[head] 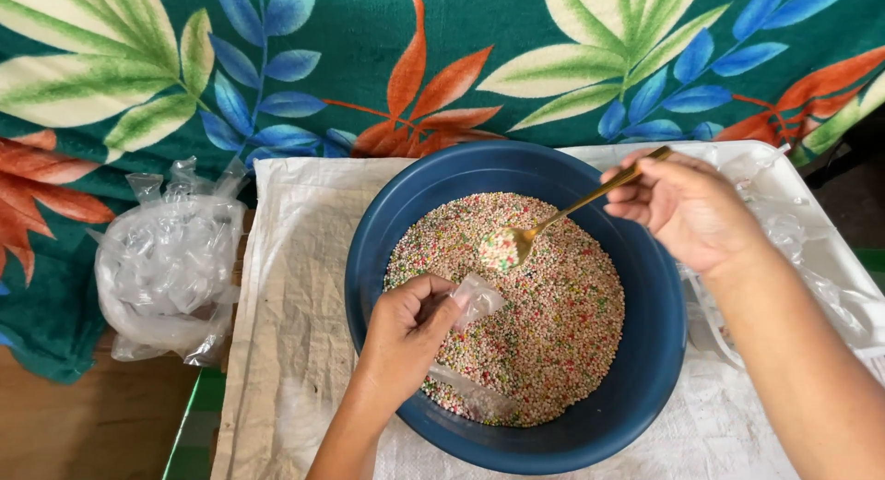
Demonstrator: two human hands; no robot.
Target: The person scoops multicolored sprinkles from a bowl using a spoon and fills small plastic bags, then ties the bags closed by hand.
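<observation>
The grip of the right hand (687,208) is pinching closed on the handle of a gold spoon (553,220), which is carrying a heap of tiny multicoloured beads (544,323) above the dark blue basin (645,369) holding them. The left hand (406,337) is clamping its fingers on a small clear plastic bag (477,300), apparently open, just below the spoon. The basin is sitting on a white woven sack (295,351); a bundle of clear bags (166,268) is lying to the left.
</observation>
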